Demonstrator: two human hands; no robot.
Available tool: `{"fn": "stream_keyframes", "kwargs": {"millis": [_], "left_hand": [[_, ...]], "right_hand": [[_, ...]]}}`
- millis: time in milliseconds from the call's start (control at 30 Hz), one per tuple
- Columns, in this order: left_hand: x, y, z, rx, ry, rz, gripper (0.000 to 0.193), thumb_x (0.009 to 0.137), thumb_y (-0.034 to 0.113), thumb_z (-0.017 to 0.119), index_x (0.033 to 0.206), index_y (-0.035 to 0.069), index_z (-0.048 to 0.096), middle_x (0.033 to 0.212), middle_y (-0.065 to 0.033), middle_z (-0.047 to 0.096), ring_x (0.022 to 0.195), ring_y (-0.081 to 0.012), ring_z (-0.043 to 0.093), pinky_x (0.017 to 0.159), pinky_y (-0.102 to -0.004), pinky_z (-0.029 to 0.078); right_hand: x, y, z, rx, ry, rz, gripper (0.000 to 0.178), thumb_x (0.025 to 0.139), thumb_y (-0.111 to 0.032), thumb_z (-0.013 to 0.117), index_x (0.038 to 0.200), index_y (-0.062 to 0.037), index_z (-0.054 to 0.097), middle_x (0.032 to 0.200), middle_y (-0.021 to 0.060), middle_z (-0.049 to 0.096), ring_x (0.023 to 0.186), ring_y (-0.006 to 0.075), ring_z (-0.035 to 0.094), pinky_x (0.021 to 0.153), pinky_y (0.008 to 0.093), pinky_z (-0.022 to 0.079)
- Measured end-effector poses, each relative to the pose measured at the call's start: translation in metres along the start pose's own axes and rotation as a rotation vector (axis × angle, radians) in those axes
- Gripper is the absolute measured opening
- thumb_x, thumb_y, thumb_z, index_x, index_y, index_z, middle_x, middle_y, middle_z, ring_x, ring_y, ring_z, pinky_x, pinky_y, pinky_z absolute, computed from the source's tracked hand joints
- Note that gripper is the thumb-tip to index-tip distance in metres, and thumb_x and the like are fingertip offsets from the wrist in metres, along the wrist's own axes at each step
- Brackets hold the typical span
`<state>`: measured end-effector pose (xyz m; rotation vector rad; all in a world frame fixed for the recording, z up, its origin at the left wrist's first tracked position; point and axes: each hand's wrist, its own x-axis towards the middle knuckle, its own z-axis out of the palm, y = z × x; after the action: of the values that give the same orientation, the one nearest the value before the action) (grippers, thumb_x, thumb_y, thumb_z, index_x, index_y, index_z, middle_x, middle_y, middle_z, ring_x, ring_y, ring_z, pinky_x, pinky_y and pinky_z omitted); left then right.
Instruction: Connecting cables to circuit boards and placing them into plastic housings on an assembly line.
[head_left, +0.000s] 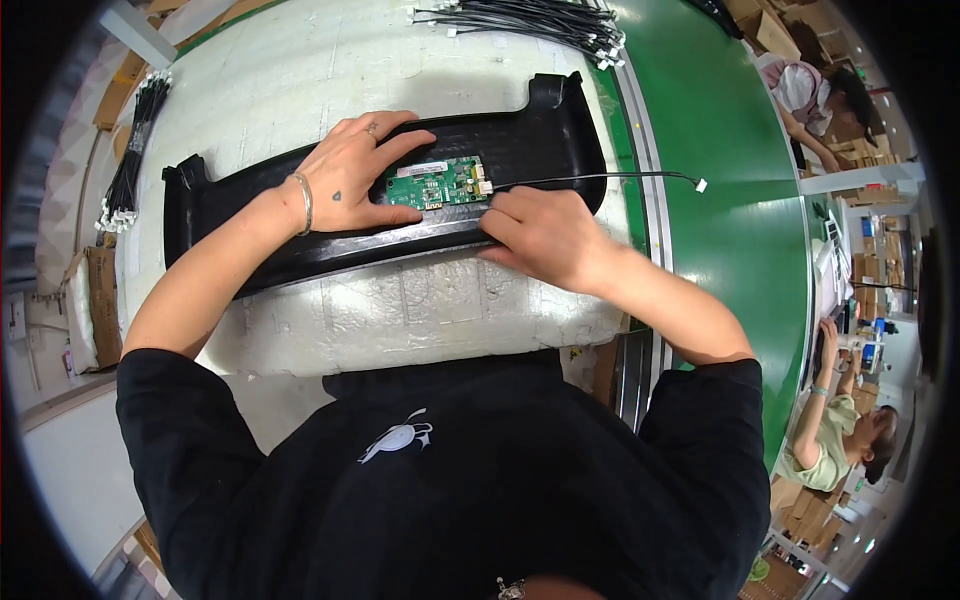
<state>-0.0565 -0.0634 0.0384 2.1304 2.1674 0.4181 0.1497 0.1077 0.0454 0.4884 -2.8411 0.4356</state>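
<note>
A black plastic housing [480,130] lies across the white padded work surface in front of me. Near its middle sits a green circuit board [432,184] with pale connectors at its right end. From that end a thin black cable [590,177] runs right to a loose white plug [701,185]. My left hand [350,175] rests on the housing with fingers spread, thumb and forefinger either side of the board's left end. At the board's lower right corner, my right hand [540,230] has its fingers curled by the cable end; what they grip is hidden.
Bundles of black cables with white plugs lie at the far edge [530,25] and at the left [135,150]. To the right runs a green conveyor belt [720,260] with a metal rail. Beyond it, two other people [840,440] work.
</note>
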Motion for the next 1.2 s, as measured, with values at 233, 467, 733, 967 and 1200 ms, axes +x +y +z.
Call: {"fn": "stream_keyframes", "kwargs": {"millis": [233, 467, 733, 967, 1200], "left_hand": [[0.019, 0.029, -0.097, -0.003, 0.315, 0.182, 0.049, 0.072, 0.014, 0.071, 0.116, 0.003, 0.054, 0.124, -0.0155, 0.051, 0.113, -0.0339, 0.049, 0.095, -0.0403, 0.040], [0.023, -0.012, -0.048, -0.097, 0.339, 0.053, 0.035, 0.076, 0.009, 0.068, 0.108, 0.005, 0.057, 0.115, -0.0124, 0.056, 0.108, -0.0300, 0.053, 0.092, -0.0372, 0.043], [0.050, -0.059, 0.030, -0.147, 0.278, -0.117, 0.031, 0.078, 0.021, 0.065, 0.104, 0.006, 0.060, 0.112, -0.0106, 0.056, 0.107, -0.0275, 0.050, 0.094, -0.0364, 0.040], [0.105, -0.051, 0.051, -0.064, 0.411, -0.349, 0.036, 0.080, 0.028, 0.060, 0.109, 0.005, 0.056, 0.112, -0.0114, 0.053, 0.108, -0.0291, 0.047, 0.093, -0.0376, 0.037], [0.111, -0.067, 0.058, -0.234, 0.542, -0.271, 0.046, 0.078, 0.025, 0.062, 0.116, 0.001, 0.049, 0.114, -0.0152, 0.052, 0.109, -0.0321, 0.047, 0.094, -0.0393, 0.037]], "right_hand": [[-0.069, 0.013, -0.040, -0.249, 0.281, 0.206, 0.025, 0.063, -0.017, 0.076, 0.073, -0.0062, 0.056, 0.068, 0.0064, 0.053, 0.062, 0.0242, 0.053, 0.053, 0.0338, 0.045], [-0.203, 0.078, -0.098, -0.494, 0.635, 0.875, 0.025, 0.075, -0.019, 0.074, 0.077, -0.0013, 0.057, 0.062, 0.0115, 0.054, 0.055, 0.0282, 0.052, 0.052, 0.0348, 0.041], [-0.317, 0.195, -0.102, -0.810, 0.431, 1.420, 0.034, 0.077, -0.034, 0.068, 0.098, -0.0099, 0.058, 0.089, 0.0139, 0.063, 0.084, 0.0351, 0.058, 0.075, 0.0445, 0.046], [-0.074, 0.238, -0.074, -0.510, 0.524, 0.647, 0.030, 0.078, -0.017, 0.065, 0.106, -0.0057, 0.063, 0.105, 0.0143, 0.063, 0.101, 0.0317, 0.056, 0.090, 0.0393, 0.043], [0.133, 0.179, 0.036, -0.169, 0.494, 0.308, 0.014, 0.074, -0.007, 0.063, 0.088, -0.0063, 0.066, 0.099, 0.0100, 0.062, 0.098, 0.0292, 0.053, 0.082, 0.0382, 0.044]]}}
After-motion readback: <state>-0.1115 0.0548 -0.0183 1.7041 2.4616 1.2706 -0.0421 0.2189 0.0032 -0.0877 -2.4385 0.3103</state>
